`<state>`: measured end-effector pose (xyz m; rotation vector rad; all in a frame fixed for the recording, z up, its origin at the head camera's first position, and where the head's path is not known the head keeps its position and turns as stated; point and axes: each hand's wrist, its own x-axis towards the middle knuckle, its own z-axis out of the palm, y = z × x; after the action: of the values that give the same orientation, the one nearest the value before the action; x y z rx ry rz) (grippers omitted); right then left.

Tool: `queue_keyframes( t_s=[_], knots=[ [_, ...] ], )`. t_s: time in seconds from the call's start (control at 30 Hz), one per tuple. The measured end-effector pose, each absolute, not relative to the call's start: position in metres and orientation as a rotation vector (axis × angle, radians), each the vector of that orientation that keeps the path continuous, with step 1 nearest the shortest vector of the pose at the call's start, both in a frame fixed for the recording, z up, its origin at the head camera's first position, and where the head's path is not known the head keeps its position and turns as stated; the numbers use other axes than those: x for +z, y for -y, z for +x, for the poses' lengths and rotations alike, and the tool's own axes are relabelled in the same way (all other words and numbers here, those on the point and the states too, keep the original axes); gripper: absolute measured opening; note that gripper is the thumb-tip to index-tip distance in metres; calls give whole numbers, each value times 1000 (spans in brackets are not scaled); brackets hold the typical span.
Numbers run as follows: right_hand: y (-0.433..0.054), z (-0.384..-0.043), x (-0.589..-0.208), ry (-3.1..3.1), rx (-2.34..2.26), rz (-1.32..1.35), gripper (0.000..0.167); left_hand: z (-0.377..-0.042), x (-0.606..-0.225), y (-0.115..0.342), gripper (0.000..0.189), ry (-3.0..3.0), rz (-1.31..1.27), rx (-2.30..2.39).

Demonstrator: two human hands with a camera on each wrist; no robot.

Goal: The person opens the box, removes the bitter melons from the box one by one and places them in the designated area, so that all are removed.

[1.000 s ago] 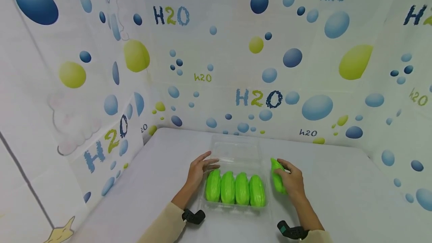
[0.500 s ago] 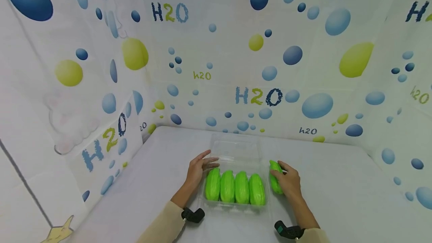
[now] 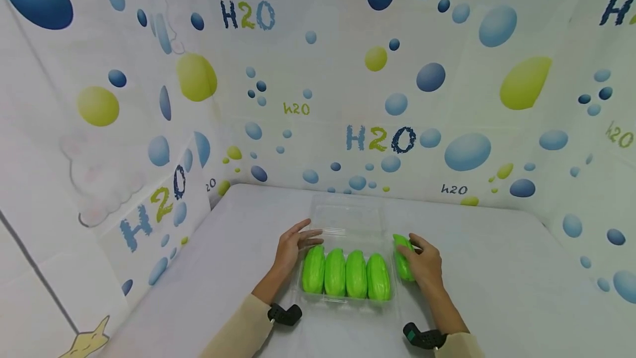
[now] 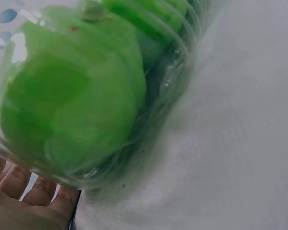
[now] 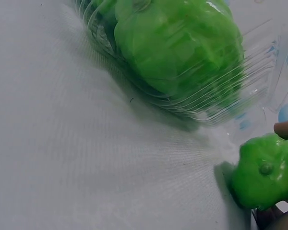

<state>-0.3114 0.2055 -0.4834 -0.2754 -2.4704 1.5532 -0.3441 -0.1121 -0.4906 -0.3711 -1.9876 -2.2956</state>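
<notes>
A clear plastic clamshell box (image 3: 318,298) stands on the white table with its lid (image 3: 346,220) folded back. Several long, bright green, ridged vegetables (image 3: 335,272) lie side by side in it; their exact kind is unclear. At the box's left wall, my left hand (image 3: 290,248) rests with its fingers extended over the back left corner. In the left wrist view, fingers (image 4: 38,189) show beside the clear wall. To the right of the box, my right hand (image 3: 426,263) grips one more green vegetable (image 3: 403,258). Its lobed end (image 5: 265,168) shows in the right wrist view, apart from the box.
White cloth covers the table (image 3: 487,280), which reaches back to a white curtain (image 3: 338,87) printed with bubbles and H2O lettering. The curtain also runs along the left and right sides.
My right hand has brought its green vegetable slightly left, closer to the box's right wall. The left hand stays at the box's left side. The head view has tilted a little.
</notes>
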Motion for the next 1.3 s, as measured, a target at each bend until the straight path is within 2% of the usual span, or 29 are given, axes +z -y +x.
queue_keyframes(
  t_s=[0.7,1.3],
  knots=[
    [-204,-313,-472,2381,1582,-278,52,-344,-488,112,46,1998,-370,-2284],
    [-173,-299,-437,2446,1514,-81,45,-342,-487,112,46,2015,-337,-2269]
  ],
)
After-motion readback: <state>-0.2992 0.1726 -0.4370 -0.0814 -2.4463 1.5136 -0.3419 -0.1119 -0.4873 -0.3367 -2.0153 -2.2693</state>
